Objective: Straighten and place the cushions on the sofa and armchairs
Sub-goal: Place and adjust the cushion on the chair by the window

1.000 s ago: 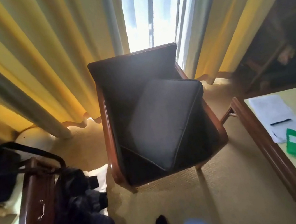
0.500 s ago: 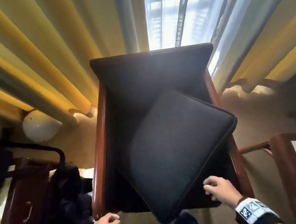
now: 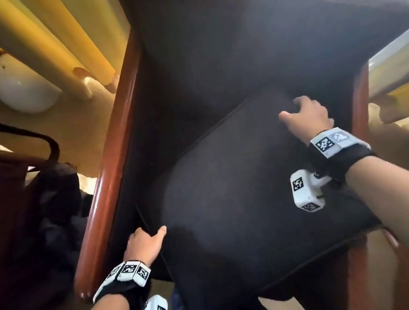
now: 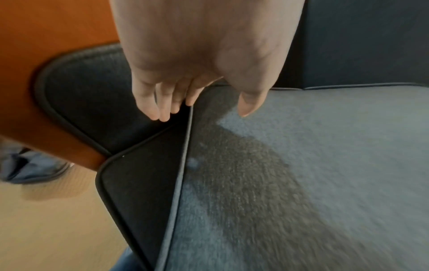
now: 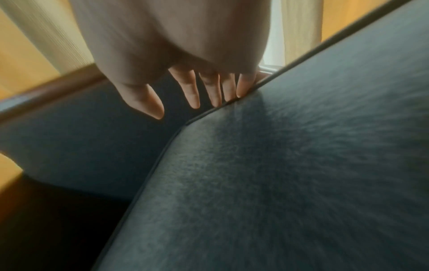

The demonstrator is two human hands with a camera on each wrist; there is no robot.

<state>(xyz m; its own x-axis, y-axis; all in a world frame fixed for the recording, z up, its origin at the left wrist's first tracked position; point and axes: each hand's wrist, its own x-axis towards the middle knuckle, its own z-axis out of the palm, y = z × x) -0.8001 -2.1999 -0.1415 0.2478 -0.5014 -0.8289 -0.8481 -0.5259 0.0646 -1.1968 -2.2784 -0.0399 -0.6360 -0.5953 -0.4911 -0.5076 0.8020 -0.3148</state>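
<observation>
While skewed, cushion: the dark grey piped square seat cushion (image 3: 243,201) lies crooked in the wooden-armed dark armchair (image 3: 111,167), one corner overhanging the front
Left hand (image 3: 145,243): pinching the cushion's left piped edge, thumb on top, fingers (image 4: 157,108) under
Right hand (image 3: 305,115): at the far corner, fingers (image 5: 216,91) straight over the piping, not clasped
Handling: probably light, soft, floppy; edges give the surest hold
</observation>
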